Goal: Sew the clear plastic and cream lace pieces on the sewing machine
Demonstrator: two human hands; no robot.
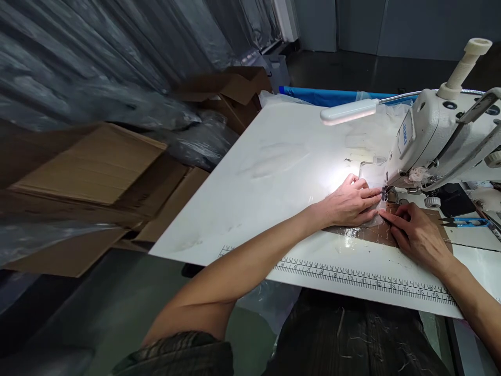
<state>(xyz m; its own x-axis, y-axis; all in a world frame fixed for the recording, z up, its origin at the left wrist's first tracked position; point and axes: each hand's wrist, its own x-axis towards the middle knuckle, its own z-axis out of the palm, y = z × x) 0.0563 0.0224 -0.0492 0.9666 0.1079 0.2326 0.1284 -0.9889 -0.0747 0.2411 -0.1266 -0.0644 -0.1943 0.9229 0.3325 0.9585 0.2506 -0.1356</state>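
A white sewing machine [426, 130] stands at the right of a white table [270, 156]. Thin pale, see-through material [371, 172] lies at its needle. My left hand [352, 202] rests flat on this material just left of the needle, fingers spread toward it. Close in front of the needle, my right hand [418, 235] pinches the near edge of the material between thumb and forefinger. Brown tape [376, 234] covers the tabletop under both hands.
A lamp [349, 112] lights the needle area. Blue thread snips [469, 222] lie right of my right hand. A printed ruler [352, 277] runs along the table's front edge. Open cardboard boxes [94, 162] and plastic sheeting stand left of the table.
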